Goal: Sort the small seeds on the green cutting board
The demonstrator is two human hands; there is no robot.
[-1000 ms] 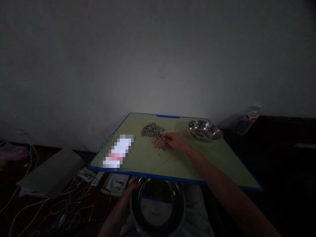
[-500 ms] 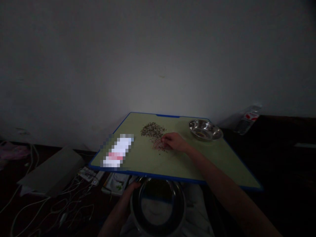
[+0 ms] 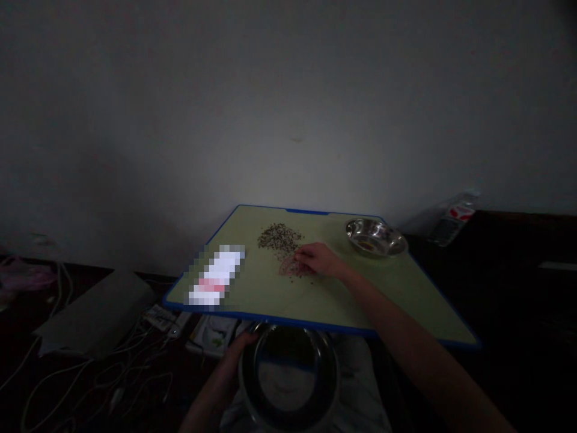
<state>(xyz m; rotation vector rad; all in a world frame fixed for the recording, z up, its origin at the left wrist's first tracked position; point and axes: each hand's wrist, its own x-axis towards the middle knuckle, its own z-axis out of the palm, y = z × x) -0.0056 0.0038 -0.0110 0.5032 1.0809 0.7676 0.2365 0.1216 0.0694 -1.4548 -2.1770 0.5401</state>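
The left hand [image 3: 243,344] holds a bowl [image 3: 334,370], the right hand [image 3: 319,260] pinches a pink thing [image 3: 287,266], and most bits [image 3: 278,236] are left piled.

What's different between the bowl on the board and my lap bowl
The board bowl stands on the green board; the lap bowl is below its near edge, your left hand at its rim. The board bowl shows as a flattened oval; the lap bowl, seen more from above, looks rounder and larger, perhaps because it's nearer. Both are shiny metal.
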